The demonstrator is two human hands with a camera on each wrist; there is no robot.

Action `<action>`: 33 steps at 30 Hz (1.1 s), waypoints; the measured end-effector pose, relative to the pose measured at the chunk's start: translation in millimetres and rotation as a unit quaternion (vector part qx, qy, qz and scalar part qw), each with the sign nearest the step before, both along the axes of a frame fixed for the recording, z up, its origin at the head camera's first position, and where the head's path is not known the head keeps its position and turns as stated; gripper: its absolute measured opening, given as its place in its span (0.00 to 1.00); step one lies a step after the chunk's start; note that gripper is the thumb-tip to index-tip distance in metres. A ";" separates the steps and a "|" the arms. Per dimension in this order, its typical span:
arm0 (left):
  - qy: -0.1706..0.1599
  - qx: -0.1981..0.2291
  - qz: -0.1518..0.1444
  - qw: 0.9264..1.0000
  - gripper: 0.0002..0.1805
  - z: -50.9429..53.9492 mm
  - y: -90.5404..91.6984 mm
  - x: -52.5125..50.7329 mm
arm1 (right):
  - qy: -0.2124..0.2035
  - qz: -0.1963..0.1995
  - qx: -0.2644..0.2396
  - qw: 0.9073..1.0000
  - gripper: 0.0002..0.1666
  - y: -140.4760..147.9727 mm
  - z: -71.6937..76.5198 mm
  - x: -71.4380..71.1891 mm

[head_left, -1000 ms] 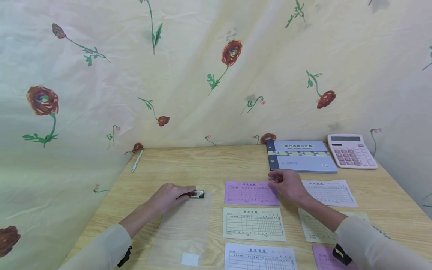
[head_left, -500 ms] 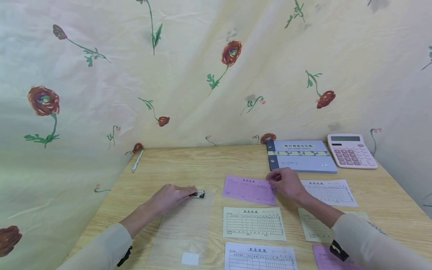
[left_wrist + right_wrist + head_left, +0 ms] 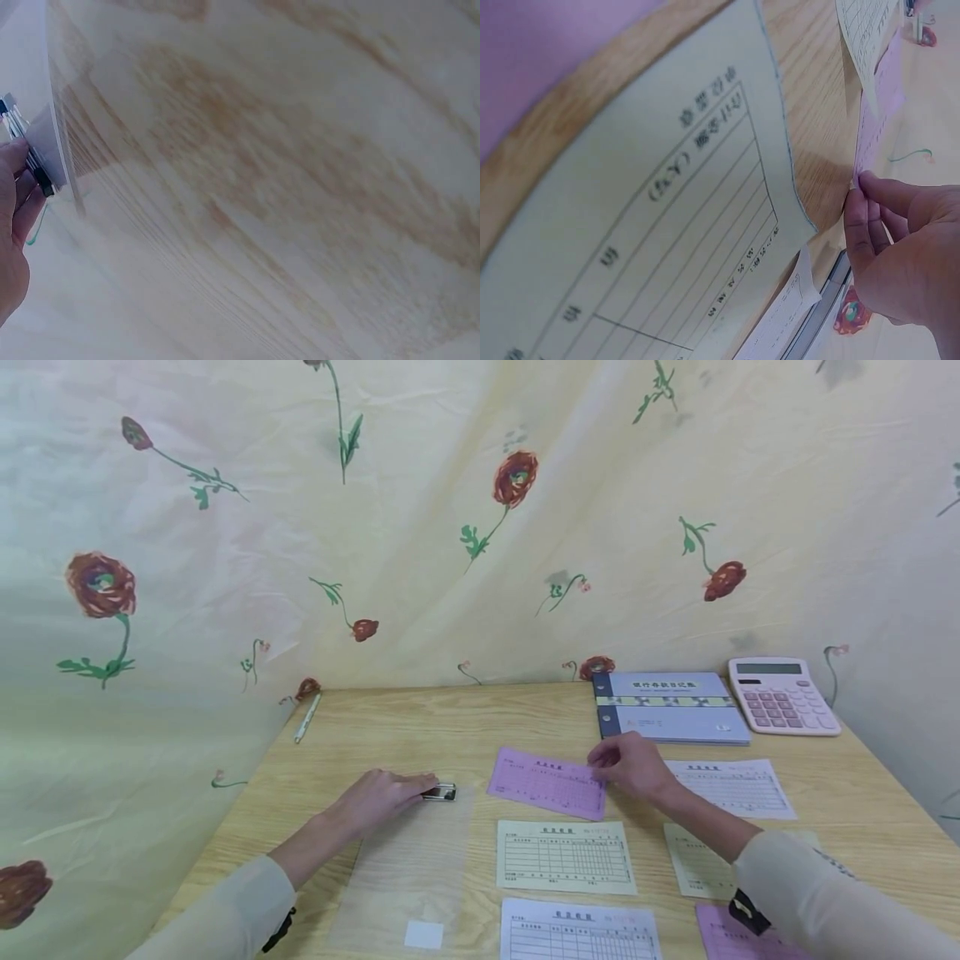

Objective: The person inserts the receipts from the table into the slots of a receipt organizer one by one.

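Observation:
A clear clipboard (image 3: 405,872) lies at the left of the table, with a metal clip (image 3: 442,792) at its far end. My left hand (image 3: 375,802) grips that clip; in the left wrist view the fingers (image 3: 13,161) curl about it at the edge of the picture. Between thumb and fingertips, my right hand (image 3: 637,770) pinches the right end of a purple receipt slip (image 3: 546,783). This slip is tilted, its left end turned toward the back. Nearer me lie a pale green receipt slip (image 3: 564,858) and a white one (image 3: 579,931).
Right of the right hand lies another white slip (image 3: 738,789); a green slip (image 3: 701,864) and a purple slip (image 3: 731,935) are partly under the right arm. At the back are a blue account book (image 3: 675,714), a pink calculator (image 3: 783,697) and a pen (image 3: 307,718).
The purple slip has come up from its place in the row, shifted left and turned askew as my right hand moved slightly left. My left hand stays on the clip.

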State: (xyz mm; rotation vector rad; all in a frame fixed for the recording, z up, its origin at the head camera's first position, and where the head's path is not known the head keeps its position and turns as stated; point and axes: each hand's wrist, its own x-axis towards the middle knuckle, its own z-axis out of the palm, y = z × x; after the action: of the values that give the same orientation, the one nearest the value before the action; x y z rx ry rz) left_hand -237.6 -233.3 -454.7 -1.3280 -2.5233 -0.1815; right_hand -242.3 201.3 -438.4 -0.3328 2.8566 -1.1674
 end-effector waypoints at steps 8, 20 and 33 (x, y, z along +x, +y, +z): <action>-0.012 0.001 0.006 1.000 0.18 0.0 0.5 1.3 | 0.016 0.018 0.010 1.000 0.07 1.4 3.6 -5.1; -0.022 -0.005 0.005 1.000 0.17 3.1 1.9 -0.8 | 0.083 0.052 -0.002 0.995 0.04 5.8 28.7 -17.5; -0.040 -0.058 0.021 0.997 0.17 14.3 6.0 -6.9 | 0.126 0.084 -0.048 0.987 0.05 -11.2 54.0 -21.8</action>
State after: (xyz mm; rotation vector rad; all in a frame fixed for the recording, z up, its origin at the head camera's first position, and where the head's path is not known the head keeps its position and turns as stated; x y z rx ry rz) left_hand -244.5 -227.3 -440.3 -1.3324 -2.6629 -0.0827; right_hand -264.1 190.1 -384.4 -0.7612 2.9105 -1.3184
